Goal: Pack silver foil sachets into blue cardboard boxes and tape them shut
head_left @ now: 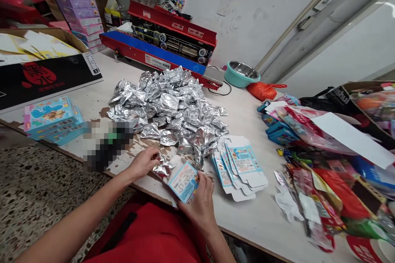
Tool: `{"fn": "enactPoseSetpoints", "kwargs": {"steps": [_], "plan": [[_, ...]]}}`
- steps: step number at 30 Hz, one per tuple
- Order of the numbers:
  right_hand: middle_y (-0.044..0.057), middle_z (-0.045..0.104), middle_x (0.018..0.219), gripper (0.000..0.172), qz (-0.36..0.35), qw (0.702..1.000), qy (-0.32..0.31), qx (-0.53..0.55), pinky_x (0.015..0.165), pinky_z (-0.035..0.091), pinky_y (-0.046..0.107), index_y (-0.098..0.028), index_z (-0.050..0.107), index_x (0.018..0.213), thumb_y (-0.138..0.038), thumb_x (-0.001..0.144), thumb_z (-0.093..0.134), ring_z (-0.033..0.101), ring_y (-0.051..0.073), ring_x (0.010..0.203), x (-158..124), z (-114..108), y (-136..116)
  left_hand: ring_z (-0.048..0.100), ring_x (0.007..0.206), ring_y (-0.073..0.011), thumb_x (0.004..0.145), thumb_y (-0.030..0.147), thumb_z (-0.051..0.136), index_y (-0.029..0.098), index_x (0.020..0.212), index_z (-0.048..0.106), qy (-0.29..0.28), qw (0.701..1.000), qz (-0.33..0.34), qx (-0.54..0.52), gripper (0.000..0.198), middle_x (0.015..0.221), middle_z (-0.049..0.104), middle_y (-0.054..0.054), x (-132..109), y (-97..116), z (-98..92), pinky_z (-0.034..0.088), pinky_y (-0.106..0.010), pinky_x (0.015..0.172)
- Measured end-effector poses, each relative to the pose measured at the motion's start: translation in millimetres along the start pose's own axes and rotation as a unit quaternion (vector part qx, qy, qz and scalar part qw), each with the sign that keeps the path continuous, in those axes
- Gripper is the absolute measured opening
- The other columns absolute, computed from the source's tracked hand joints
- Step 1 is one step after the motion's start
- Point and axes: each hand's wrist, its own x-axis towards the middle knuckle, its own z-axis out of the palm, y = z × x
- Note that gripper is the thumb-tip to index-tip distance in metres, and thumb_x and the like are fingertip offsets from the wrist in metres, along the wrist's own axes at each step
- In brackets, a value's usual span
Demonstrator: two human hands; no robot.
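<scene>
At the table's near edge, my right hand grips a small light-blue printed box, its open flap end turned to the left. The fingers of my left hand are closed on a silver foil packet right beside that open end. Whether the packet's tip is inside the box I cannot tell. Beyond both hands spreads a large pile of silver foil packets. To the right of my right hand lies a stack of flattened blue and white boxes.
Filled blue boxes are stacked at the left, near a black carton. A blurred-out item lies beside them. Behind the pile stands a red sealing machine, with a turquoise bowl next to it. Assorted packaging crowds the right side.
</scene>
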Motion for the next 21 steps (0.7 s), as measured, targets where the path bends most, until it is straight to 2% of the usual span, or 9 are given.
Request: {"fn": "enactPoseSetpoints", "kwargs": {"steps": [4, 6, 8, 9, 11, 13, 14, 16, 21], "plan": [[0.018, 0.037, 0.126, 0.092, -0.043, 0.999, 0.02, 0.021, 0.101, 0.038, 0.049, -0.011, 0.025, 0.137, -0.018, 0.054, 0.065, 0.035, 0.033, 0.118, 2, 5, -20, 0.049, 0.064, -0.0143, 0.072, 0.025, 0.057, 0.016, 0.072, 0.065, -0.045, 0.999, 0.007, -0.023, 0.012, 0.066, 0.056, 0.0, -13, 14, 3.8, 0.032, -0.024, 0.058], [0.018, 0.037, 0.126, 0.094, -0.029, 0.998, 0.043, 0.031, 0.1, 0.038, 0.05, -0.012, 0.024, 0.137, -0.018, 0.053, 0.066, 0.036, 0.033, 0.117, 4, 8, -29, 0.053, 0.061, -0.0139, 0.08, 0.028, 0.051, 0.015, 0.1, 0.067, -0.115, 0.987, 0.02, -0.108, 0.029, 0.067, 0.061, 0.0, -20, 23, 1.0, 0.036, -0.023, 0.056], [0.018, 0.038, 0.123, 0.094, 0.009, 0.996, 0.079, 0.046, 0.097, 0.04, 0.052, -0.011, 0.026, 0.134, -0.025, 0.053, 0.071, 0.038, 0.034, 0.113, 7, 11, -37, 0.061, 0.074, -0.0157, 0.087, 0.033, 0.046, 0.017, 0.129, 0.051, -0.131, 0.964, 0.035, -0.23, 0.046, 0.083, 0.067, -0.003, -28, 32, -4.3, 0.045, -0.025, 0.065], [0.018, 0.039, 0.121, 0.094, 0.039, 0.993, 0.096, 0.059, 0.096, 0.04, 0.053, -0.011, 0.027, 0.132, -0.03, 0.053, 0.074, 0.039, 0.034, 0.111, 8, 12, -40, 0.063, 0.085, -0.0172, 0.089, 0.036, 0.045, 0.017, 0.134, 0.045, -0.075, 0.959, 0.038, -0.272, 0.049, 0.094, 0.068, -0.005, -33, 35, -5.8, 0.047, -0.027, 0.074], [0.018, 0.04, 0.119, 0.094, 0.108, 0.982, 0.114, 0.101, 0.095, 0.041, 0.053, -0.012, 0.028, 0.129, -0.038, 0.054, 0.077, 0.04, 0.034, 0.11, 10, 16, -49, 0.059, 0.105, -0.0201, 0.085, 0.041, 0.055, 0.02, 0.126, 0.047, 0.119, 0.955, 0.038, -0.27, 0.047, 0.112, 0.064, -0.008, -47, 39, -2.7, 0.046, -0.032, 0.09], [0.018, 0.04, 0.12, 0.094, 0.149, 0.97, 0.103, 0.161, 0.096, 0.041, 0.051, -0.014, 0.027, 0.128, -0.042, 0.055, 0.078, 0.042, 0.034, 0.111, 10, 18, -59, 0.059, 0.102, -0.0218, 0.076, 0.044, 0.066, 0.021, 0.114, 0.05, 0.226, 0.949, 0.004, -0.221, 0.047, 0.111, 0.062, -0.008, -62, 40, 7.6, 0.048, -0.032, 0.087], [0.017, 0.04, 0.121, 0.093, 0.155, 0.965, 0.083, 0.196, 0.096, 0.042, 0.05, -0.015, 0.026, 0.127, -0.042, 0.055, 0.079, 0.043, 0.033, 0.111, 10, 17, -63, 0.061, 0.093, -0.0217, 0.074, 0.045, 0.068, 0.021, 0.111, 0.049, 0.218, 0.952, -0.025, -0.212, 0.049, 0.104, 0.063, -0.007, -69, 39, 13.3, 0.05, -0.032, 0.08], [0.017, 0.042, 0.123, 0.09, 0.158, 0.95, 0.02, 0.268, 0.093, 0.045, 0.044, -0.018, 0.026, 0.127, -0.04, 0.058, 0.078, 0.048, 0.03, 0.109, 12, 13, -67, 0.061, 0.078, -0.0202, 0.078, 0.047, 0.062, 0.02, 0.114, 0.045, 0.136, 0.963, -0.071, -0.224, 0.048, 0.092, 0.063, -0.005, -79, 36, 20.3, 0.05, -0.03, 0.069], [0.007, 0.059, 0.109, 0.079, 0.135, 0.867, -0.214, 0.429, 0.08, 0.05, 0.033, -0.022, 0.025, 0.138, -0.035, 0.073, 0.07, 0.059, 0.02, 0.087, 11, -4, -57, 0.059, 0.092, -0.019, 0.083, 0.04, 0.058, 0.024, 0.134, 0.031, 0.001, 0.96, -0.037, -0.276, 0.06, 0.114, 0.059, -0.006, -83, 19, 4.5, 0.047, -0.029, 0.08]]}}
